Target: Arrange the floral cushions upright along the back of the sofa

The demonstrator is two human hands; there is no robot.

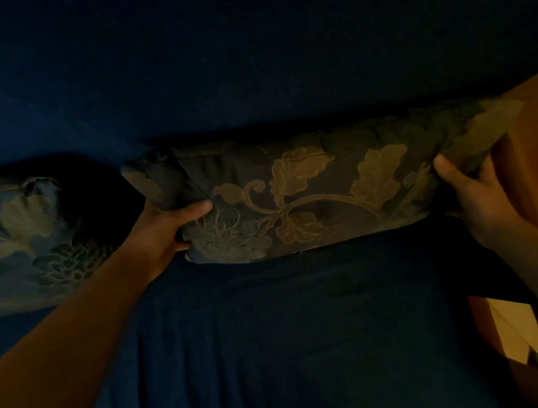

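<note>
The scene is very dim. A dark floral cushion (311, 194) with gold leaves stands against the back of the blue sofa (241, 69), across the middle of the view. My left hand (167, 228) grips its left end, thumb on the front face. At the cushion's right end my right hand (477, 195) is closed on the edge. A second floral cushion (13, 239) leans against the sofa back at the far left, apart from both hands.
The blue sofa seat (280, 340) fills the lower half of the view. At the lower right a lit patch of pale floor (517, 331) shows beyond the seat's edge. A dark gap (101, 199) separates the two cushions.
</note>
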